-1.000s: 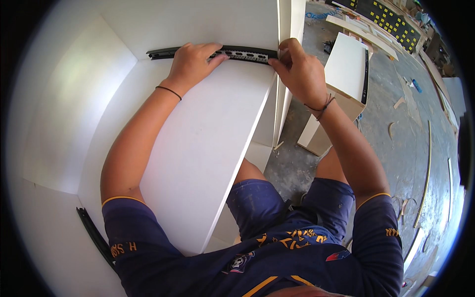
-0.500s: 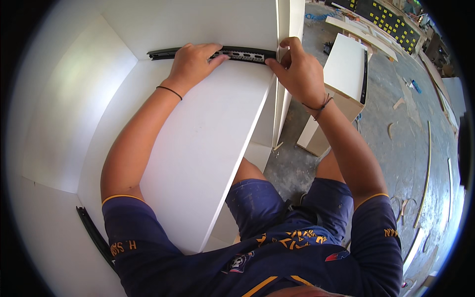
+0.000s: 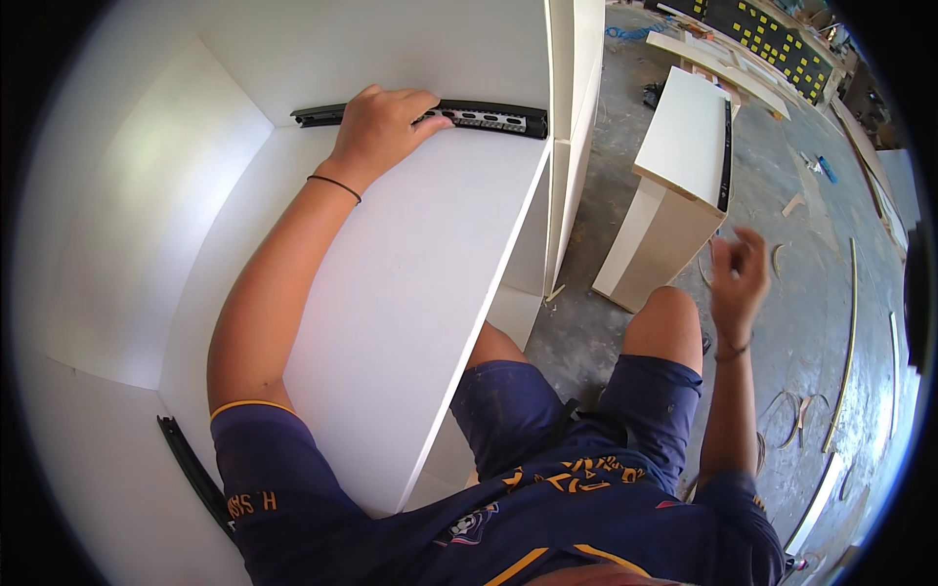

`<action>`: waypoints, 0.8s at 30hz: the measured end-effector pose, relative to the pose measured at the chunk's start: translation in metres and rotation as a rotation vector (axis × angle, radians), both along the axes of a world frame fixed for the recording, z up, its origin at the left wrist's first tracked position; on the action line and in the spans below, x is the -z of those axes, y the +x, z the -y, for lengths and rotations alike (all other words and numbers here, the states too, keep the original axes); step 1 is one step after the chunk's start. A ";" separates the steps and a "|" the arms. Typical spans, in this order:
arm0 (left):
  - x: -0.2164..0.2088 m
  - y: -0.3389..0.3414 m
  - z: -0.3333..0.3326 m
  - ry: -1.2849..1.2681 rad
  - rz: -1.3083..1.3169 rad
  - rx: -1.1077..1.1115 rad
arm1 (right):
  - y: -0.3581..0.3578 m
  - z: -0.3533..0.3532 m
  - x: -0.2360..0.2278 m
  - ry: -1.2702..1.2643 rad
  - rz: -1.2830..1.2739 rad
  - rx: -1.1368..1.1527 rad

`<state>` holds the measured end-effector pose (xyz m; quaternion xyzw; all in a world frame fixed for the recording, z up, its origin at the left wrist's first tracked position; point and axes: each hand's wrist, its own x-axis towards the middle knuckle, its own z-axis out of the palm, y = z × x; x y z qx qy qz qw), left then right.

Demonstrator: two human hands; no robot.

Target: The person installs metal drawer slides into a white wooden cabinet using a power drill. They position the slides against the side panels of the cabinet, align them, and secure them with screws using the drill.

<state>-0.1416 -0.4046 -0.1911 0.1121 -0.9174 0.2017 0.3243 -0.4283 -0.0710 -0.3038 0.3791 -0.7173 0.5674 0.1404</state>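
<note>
The left hand [image 3: 381, 127] pinches the black rail [image 3: 498, 119], laid along the white wall [image 3: 410, 49]; fastening looks undone. Another rail [image 3: 186, 464] already sits opposite. The right hand [image 3: 740, 278] hovers apart, too blurred to tell its grip.

- Pretty bright overall, soft daylight look, can't tell where it comes from
- Back panel [image 3: 156, 225] on the left has a pale glowing patch, corners go greyer
- Floor [image 3: 806, 303] gets shiny bluish-white glare toward the right rim
- Right hand [image 3: 740, 272] is smeared, black rail [image 3: 498, 119] looks decently crisp
- Heavy fisheye: edges bow, black vignette all round
</note>
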 end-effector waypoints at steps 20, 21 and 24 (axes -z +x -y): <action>0.008 -0.003 0.000 0.046 -0.059 0.049 | -0.121 -0.177 0.429 -0.040 1.399 0.185; 0.009 -0.004 0.001 0.046 -0.068 0.036 | -0.125 -0.174 0.427 -0.009 1.380 0.180; 0.011 -0.004 0.002 0.061 -0.085 0.046 | -0.136 -0.165 0.419 0.061 1.324 0.167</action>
